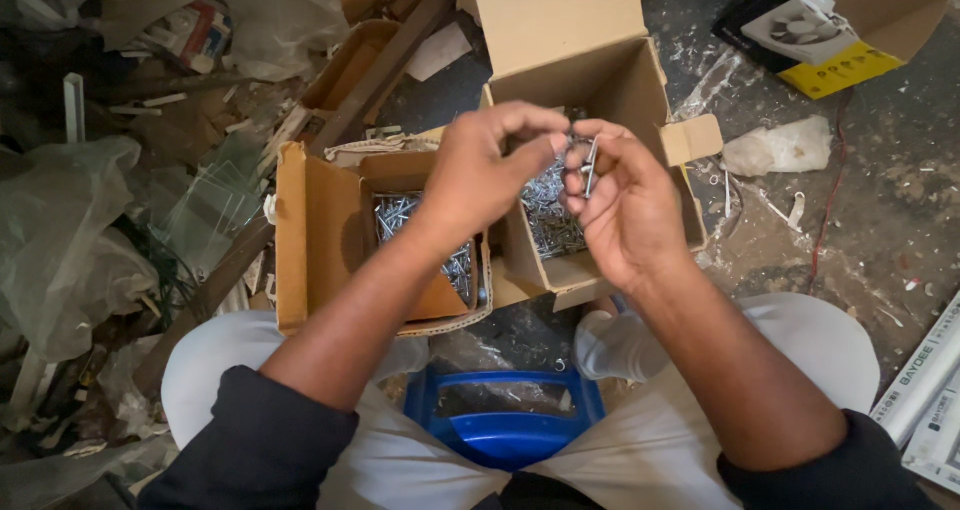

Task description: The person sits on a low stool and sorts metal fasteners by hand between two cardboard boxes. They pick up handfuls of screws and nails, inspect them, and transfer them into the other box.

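1. I see a concrete floor (880,200) spattered with white, littered with clear plastic sheeting (70,230) on the left side.
2. A tall open cardboard box (600,90) stands ahead of me, its bottom holding a heap of small metal screws (548,215); just left of it lies a lower open cardboard box (330,240) with more metal fasteners (400,215) inside.
3. A blue stool (505,425) shows between my knees.
4. My left hand (475,170) hovers over the gap between the boxes, fingers curled, fingertips pinched together on a small metal piece (572,142); my right hand (620,205) meets it, thumb and forefinger clamped on a short screw (590,167); both pieces are above the tall box.
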{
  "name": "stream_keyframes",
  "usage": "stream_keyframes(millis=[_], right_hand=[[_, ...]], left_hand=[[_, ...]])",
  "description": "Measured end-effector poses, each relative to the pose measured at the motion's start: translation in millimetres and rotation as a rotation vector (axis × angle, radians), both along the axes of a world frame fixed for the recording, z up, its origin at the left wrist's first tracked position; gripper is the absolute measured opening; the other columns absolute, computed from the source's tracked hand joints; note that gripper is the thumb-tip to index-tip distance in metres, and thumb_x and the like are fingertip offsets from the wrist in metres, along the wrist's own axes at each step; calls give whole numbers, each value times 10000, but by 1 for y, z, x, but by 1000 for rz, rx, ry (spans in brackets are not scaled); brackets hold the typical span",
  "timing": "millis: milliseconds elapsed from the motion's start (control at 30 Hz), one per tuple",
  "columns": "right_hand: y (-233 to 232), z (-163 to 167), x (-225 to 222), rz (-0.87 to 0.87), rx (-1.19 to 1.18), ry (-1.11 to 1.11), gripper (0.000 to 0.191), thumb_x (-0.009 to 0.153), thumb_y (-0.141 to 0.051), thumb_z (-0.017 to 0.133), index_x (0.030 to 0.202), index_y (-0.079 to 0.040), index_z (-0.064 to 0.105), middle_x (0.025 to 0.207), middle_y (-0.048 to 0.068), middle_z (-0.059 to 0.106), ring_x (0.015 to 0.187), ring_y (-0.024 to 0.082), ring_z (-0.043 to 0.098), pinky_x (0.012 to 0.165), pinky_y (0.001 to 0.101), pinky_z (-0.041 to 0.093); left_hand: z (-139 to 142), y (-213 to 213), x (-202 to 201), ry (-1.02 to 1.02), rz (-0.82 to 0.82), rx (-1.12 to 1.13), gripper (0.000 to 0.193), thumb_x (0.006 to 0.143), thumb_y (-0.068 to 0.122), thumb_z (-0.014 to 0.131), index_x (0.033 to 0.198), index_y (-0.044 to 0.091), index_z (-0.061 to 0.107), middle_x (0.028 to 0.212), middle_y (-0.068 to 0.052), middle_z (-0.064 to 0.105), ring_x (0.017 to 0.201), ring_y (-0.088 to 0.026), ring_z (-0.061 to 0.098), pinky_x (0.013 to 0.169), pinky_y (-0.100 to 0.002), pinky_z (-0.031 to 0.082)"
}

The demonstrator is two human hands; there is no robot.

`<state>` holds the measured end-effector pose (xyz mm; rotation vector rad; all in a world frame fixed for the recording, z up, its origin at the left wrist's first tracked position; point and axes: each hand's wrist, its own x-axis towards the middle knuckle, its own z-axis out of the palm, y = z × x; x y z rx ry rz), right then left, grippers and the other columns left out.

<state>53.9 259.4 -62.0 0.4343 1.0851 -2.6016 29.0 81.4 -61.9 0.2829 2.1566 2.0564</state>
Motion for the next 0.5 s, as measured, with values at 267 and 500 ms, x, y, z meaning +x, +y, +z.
stream_keyframes(millis=[267,500], right_hand=[[2,1,-1,-8,59,31,207,1039,-71,496,1215,-2,583,1010,145,699,784,180,675,671,275,563],[2,0,-1,-20,62,48,139,1046,-102,557,1160,-26,581,993,148,713,752,170,667,610,256,534]], left_hand=[[-9,-7,-7,-289,59,354,241,1034,143,570,1205,21,690,913,12,645,797,-67,603,719,-236,518],[-2,-9,-4,-450,90,436,209,1003,206,577,1109,55,676,918,-16,681,800,-95,645,725,-255,526]])
